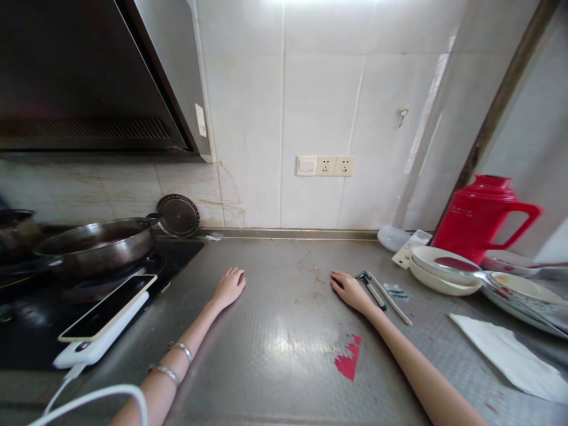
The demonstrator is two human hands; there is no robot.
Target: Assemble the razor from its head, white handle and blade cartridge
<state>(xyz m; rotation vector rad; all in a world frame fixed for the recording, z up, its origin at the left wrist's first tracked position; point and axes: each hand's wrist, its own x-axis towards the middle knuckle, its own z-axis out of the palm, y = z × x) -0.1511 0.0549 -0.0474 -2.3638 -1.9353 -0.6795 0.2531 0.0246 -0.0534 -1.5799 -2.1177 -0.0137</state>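
My left hand (229,286) lies palm down on the metal countertop (284,307), fingers stretched forward, holding nothing. Two silvery bracelets (171,367) circle that forearm. Level with it on the other side, my right hand (350,291) also rests flat and empty on the metal. Just right of my right hand is a thin dark green and grey tool (373,292), perhaps a peeler or razor. Alongside it lie a slim white curved strip (394,303) and a small clear packet (396,291). Nearer to me, a torn red scrap (349,361) sits on the counter.
At left, a steel pan (100,245) stands on the black stove, under a range hood (89,77). A phone (109,310) lies on a white power bank (100,337) with a cable. Bowls (444,275), plates (523,302), a red thermos (481,216) and white paper (508,355) occupy the right.
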